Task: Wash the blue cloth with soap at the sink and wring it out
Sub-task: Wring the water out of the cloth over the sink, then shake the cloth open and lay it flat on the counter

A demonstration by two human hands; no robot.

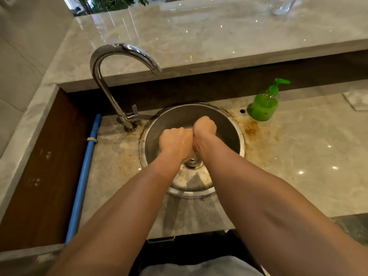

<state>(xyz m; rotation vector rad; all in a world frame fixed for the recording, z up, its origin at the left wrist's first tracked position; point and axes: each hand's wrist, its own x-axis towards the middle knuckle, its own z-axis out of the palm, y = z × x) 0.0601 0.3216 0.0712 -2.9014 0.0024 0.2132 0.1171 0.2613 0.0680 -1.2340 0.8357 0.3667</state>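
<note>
Both my hands are clenched into fists over the round steel sink point(238, 136). My left hand point(176, 143) and my right hand point(205, 126) press knuckle to knuckle, the right wrist turned further forward. The blue cloth is hidden inside the two fists; only a thin pale sliver shows between them. The drain point(193, 163) lies just below the hands. The chrome gooseneck tap point(111, 56) arches at the back left, and no water runs from its spout. A green pump bottle of soap point(264, 105) stands on the counter right of the sink.
Rust stains ring the sink on the marble counter point(298, 156). A blue pipe point(85, 176) runs along the counter's left edge. A white folded cloth point(358, 100) lies at the far right. A raised marble ledge point(199, 36) spans the back.
</note>
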